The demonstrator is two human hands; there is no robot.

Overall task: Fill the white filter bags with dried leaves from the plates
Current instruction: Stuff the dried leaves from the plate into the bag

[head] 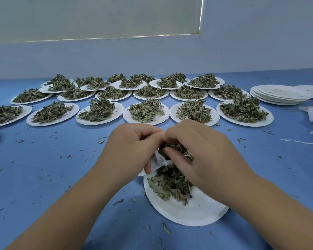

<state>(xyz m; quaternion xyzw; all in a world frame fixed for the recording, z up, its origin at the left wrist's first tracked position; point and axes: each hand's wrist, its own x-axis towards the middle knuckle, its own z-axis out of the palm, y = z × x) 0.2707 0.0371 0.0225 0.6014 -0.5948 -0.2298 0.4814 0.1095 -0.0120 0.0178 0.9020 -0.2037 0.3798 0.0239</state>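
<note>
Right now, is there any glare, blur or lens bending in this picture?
Head view: soft, even light, faint shadows under the left hand and right hand; thin glare along the blind's edges; wide-angle lens stretches the forearms near the corners; the filter bag and dried leaves between the hands look sharp.

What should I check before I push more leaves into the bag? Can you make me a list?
1. Left hand grips the bag: ok.
2. Bag mouth open: cannot tell, the hands hide it.
3. Right hand pinches leaves: ok.
4. Plate lies under the hands to catch spills: ok.
5. More leaves left on the plate: ok.
6. Room left in the bag: cannot tell.
</note>
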